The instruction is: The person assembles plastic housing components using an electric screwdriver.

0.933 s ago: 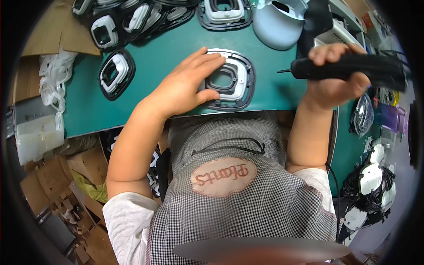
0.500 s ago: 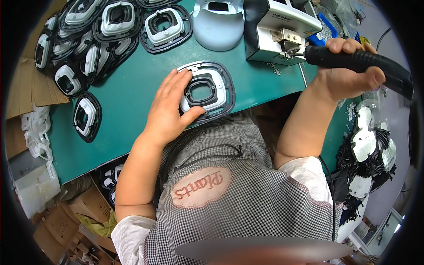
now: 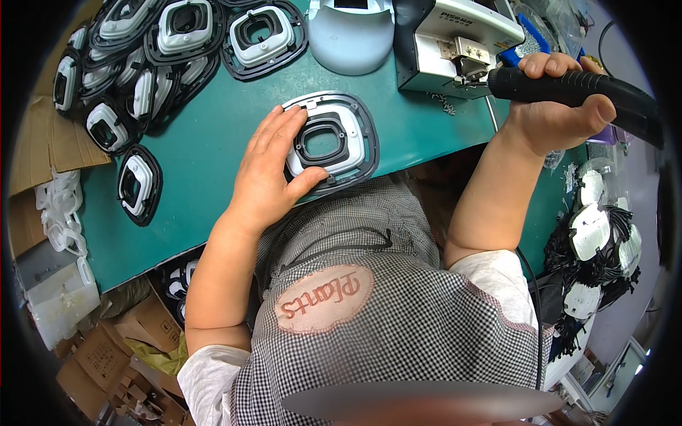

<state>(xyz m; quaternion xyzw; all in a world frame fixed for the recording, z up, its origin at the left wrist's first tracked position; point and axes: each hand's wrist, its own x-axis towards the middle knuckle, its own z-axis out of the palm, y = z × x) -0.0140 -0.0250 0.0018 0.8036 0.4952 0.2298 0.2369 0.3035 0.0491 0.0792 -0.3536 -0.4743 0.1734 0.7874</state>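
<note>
A rounded black-and-white plastic frame [image 3: 353,133] with an open middle lies on the green work mat near the table's front edge. My left hand [image 3: 268,165] holds it by its left side, fingers on the upper left rim and thumb on the lower edge. Raised at the right, my right hand [image 3: 545,126] is wrapped round a black electric screwdriver [image 3: 568,91]. The screwdriver's nose points left at the metal outlet of a white-and-black screw feeder [image 3: 440,42]; whether its bit touches there I cannot tell.
Several similar frames are heaped at the far left, with a single frame [image 3: 138,186] lying nearer. A grey-blue rounded housing [image 3: 352,42] stands beside the feeder. Loose screws [image 3: 444,103] lie below it. White plates with black cords [image 3: 590,231] hang at the right.
The view has shifted slightly. The screwdriver's nose stays at the feeder outlet, and my left hand keeps its hold on the frame.
</note>
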